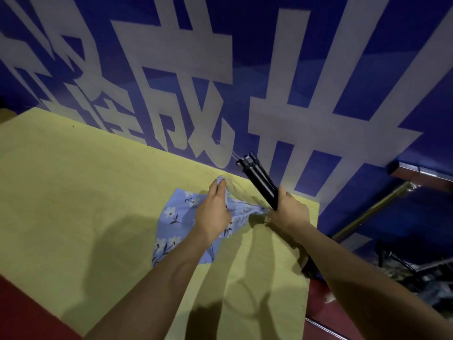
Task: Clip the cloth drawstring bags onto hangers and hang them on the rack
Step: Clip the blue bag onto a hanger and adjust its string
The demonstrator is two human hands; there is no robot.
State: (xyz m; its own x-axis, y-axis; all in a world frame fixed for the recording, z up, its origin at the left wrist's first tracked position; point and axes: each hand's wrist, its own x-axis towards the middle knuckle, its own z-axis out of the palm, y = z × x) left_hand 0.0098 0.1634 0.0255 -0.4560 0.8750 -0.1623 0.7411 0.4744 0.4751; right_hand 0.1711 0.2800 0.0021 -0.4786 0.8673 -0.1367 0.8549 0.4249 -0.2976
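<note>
Right hand (288, 209) grips black hanger (261, 179); left hand (214, 212) pinches floral cloth bag (171, 217).

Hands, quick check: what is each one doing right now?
Left hand: pinching the floral bag by its top edge.
Right hand: gripping the black hanger.

One head-worn wide-angle view looks steeply down, close over the yellow table (73, 192) against a blue wall (367, 69).
</note>
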